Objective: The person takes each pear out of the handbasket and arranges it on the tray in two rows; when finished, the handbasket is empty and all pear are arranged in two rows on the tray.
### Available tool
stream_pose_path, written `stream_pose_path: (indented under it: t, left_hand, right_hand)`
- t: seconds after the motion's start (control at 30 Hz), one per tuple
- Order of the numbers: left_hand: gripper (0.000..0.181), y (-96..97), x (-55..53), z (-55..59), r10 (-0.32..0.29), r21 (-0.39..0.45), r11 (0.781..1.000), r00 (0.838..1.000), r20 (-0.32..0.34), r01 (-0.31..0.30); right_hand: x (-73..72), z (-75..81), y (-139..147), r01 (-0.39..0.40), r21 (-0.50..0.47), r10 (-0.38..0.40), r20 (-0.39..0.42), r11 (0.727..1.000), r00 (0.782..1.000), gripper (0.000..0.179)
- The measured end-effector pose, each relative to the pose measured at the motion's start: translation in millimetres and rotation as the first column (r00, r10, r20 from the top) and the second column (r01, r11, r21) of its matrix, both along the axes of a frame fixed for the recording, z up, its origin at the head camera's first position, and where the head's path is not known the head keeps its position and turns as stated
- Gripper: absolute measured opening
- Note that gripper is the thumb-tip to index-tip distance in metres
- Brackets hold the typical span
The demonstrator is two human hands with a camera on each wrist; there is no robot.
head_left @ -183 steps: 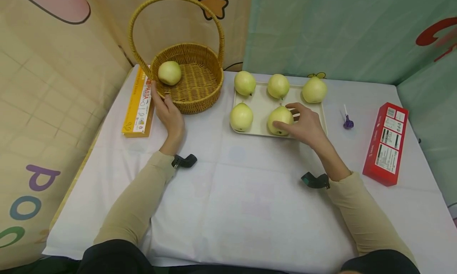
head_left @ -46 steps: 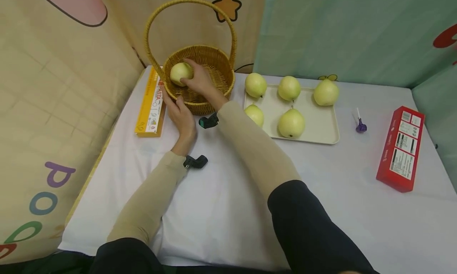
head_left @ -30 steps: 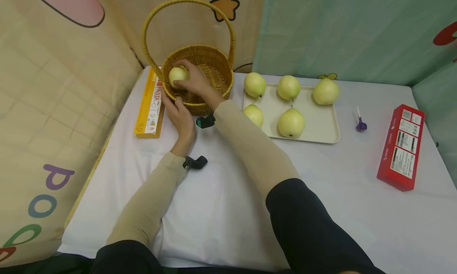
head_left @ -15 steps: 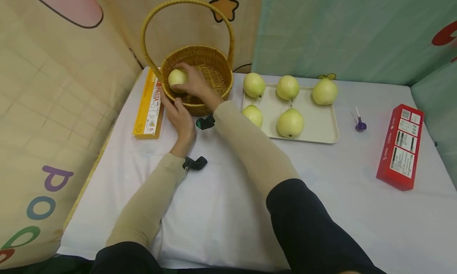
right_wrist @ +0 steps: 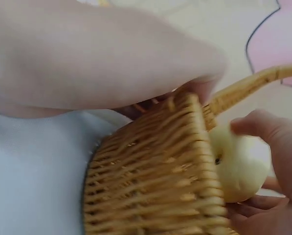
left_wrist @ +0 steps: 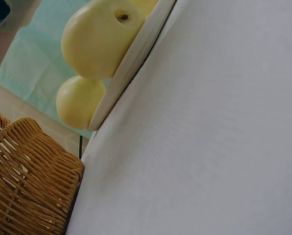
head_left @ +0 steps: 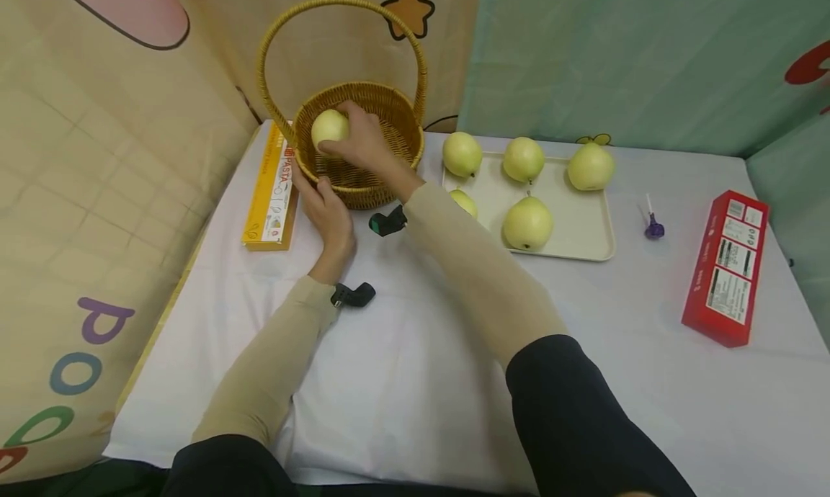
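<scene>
In the head view a wicker basket [head_left: 363, 196] with a tall hoop handle stands at the back left. My right hand [head_left: 364, 142] reaches into it and grips a pale green pear [head_left: 328, 127], thumb on the near side and fingers around the far side. The right wrist view shows this pear [right_wrist: 241, 166] just inside the basket rim. My left hand [head_left: 329, 220] rests against the basket's front left outer wall, fingers fairly straight. Several more pears [head_left: 528, 223] sit on a cream tray [head_left: 577, 227] to the right; my right sleeve partly covers one.
A yellow pasta box [head_left: 269, 198] lies left of the basket. A purple lollipop [head_left: 654, 229] and a red box [head_left: 726, 270] lie on the right of the white-covered table [head_left: 415, 382]. Printed curtains stand close behind and at the left.
My right hand has gone from a tray pear to the one in the basket. Over the last half second that pear has risen slightly. The left hand stays at the basket.
</scene>
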State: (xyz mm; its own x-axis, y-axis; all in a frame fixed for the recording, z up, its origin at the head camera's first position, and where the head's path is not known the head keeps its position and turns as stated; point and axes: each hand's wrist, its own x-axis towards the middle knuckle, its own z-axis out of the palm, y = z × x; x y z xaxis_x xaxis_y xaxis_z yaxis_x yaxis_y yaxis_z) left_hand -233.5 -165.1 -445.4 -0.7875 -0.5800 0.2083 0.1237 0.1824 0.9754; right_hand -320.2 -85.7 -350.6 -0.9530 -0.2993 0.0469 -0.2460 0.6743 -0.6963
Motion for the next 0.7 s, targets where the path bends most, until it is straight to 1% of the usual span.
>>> stream_pose_path:
  t: [0.1,0.2,0.27,0.4,0.53,0.7]
  left_hand:
    - [0.065,-3.3,-1.9,-0.2,0.001,0.0,1.0,1.0,-0.004,-0.001]
    - [0.065,-7.5,-3.7,-0.9,0.018,-0.008,1.0,1.0,-0.019,-0.018]
    - [0.065,-10.0,-4.2,-1.4,0.03,-0.012,0.999,0.999,-0.026,-0.03]
    - [0.064,-12.6,-4.0,-1.9,0.039,-0.021,0.999,0.999,-0.024,-0.04]
    - [0.065,-14.8,-2.7,-1.5,0.034,-0.004,0.999,0.999,-0.022,-0.034]
    - [0.064,-17.2,-2.6,-0.6,0.028,0.004,1.0,0.999,-0.034,-0.028]
  right_hand:
    - [8.0,15.4,6,0.024,-0.005,-0.024,0.019,1.0,1.0,0.078]
    - [17.1,28.6,14,0.02,-0.006,-0.02,0.024,1.0,1.0,0.078]
    - [23.1,34.7,21,0.013,-0.011,-0.013,0.011,1.0,1.0,0.078]
    - [34.6,41.7,39,-0.009,-0.036,0.008,-0.021,0.999,1.0,0.076]
    - [44.5,45.2,58,-0.034,-0.067,0.03,-0.053,0.997,0.998,0.075]
    - [57.1,47.8,76,-0.025,-0.07,0.018,-0.102,0.997,0.995,0.075]
